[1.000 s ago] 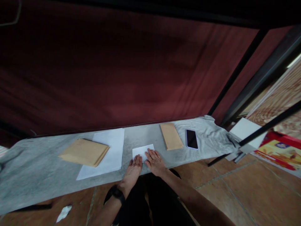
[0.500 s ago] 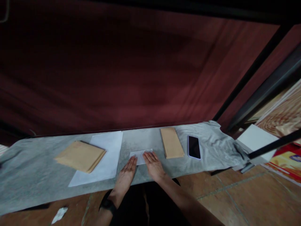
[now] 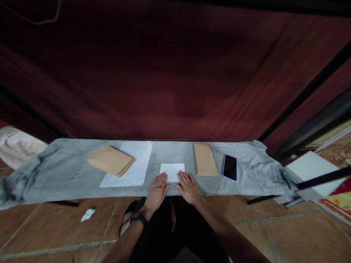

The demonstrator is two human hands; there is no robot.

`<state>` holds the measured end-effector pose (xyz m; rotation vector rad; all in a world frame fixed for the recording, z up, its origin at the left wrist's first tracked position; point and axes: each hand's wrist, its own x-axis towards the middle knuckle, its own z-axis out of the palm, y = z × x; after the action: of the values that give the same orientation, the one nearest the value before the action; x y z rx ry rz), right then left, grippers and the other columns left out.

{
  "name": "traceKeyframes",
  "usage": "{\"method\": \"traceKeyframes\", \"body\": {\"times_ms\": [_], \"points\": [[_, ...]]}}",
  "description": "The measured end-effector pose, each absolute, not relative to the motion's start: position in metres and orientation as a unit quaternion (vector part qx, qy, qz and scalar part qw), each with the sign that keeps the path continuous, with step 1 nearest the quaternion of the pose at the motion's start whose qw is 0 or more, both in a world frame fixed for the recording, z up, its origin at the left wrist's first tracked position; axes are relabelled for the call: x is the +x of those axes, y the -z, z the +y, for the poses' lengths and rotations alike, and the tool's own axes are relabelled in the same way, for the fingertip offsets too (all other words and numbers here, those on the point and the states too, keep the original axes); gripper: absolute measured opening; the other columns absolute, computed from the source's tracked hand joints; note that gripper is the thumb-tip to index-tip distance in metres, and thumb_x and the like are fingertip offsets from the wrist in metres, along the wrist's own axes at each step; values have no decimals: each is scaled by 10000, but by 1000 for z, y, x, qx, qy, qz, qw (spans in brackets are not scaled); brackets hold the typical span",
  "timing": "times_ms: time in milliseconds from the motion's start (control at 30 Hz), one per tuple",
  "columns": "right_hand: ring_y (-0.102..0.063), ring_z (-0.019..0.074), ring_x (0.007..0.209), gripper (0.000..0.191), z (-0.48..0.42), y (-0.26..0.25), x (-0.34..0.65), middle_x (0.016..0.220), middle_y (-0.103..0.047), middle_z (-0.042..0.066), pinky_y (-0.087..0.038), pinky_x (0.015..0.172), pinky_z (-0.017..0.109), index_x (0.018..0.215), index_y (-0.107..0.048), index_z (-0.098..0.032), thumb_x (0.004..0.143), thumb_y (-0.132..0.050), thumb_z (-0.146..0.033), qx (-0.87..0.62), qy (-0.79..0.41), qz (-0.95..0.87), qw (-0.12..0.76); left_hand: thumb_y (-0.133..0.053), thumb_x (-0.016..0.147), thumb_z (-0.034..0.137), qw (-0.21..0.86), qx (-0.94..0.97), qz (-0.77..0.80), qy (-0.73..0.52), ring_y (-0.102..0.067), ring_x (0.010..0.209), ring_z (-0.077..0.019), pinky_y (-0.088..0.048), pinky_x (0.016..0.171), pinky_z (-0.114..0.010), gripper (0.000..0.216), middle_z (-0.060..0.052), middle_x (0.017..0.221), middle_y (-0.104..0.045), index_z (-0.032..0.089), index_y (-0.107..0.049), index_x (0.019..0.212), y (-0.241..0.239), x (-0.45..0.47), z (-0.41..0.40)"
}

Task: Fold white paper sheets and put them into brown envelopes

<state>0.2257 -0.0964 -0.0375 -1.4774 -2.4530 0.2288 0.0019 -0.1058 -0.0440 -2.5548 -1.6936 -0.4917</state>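
A small folded white paper (image 3: pixel 172 170) lies on the grey cloth (image 3: pixel 49 175) that covers the low table in front of me. My left hand (image 3: pixel 157 190) rests flat, fingers stretched out, at the paper's near left corner. Flat as well, my right hand (image 3: pixel 188 186) has its fingertips on the paper's near right edge. Neither hand grips anything. A black watch sits on my left wrist.
A stack of brown envelopes (image 3: pixel 110 160) lies on large white sheets (image 3: pixel 135 165) to the left. Right of the paper are a narrow brown envelope (image 3: pixel 204 159) and a dark phone (image 3: pixel 230 167). A dark red curtain hangs behind. A paper scrap (image 3: pixel 88 214) lies on the tiled floor.
Both hands have slid back toward me off the folded paper, leaving more of it showing. My head has turned, so the table sits more squarely in view.
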Motion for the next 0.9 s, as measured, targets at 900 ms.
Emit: {"method": "traceKeyframes", "body": {"times_ms": [900], "points": [[-291,312,1512,570,-59,51,189,1621,-327,186,-251,1214,518,1556,-357,-63,1049,-369,-323,-591,-21,-793,148,-337,1036,421,-18,-798,-590,119,-270,1530,-275,-261,1240,-490,604,-156,1624,-351,121,-341,1561,35,23,-60]]}}
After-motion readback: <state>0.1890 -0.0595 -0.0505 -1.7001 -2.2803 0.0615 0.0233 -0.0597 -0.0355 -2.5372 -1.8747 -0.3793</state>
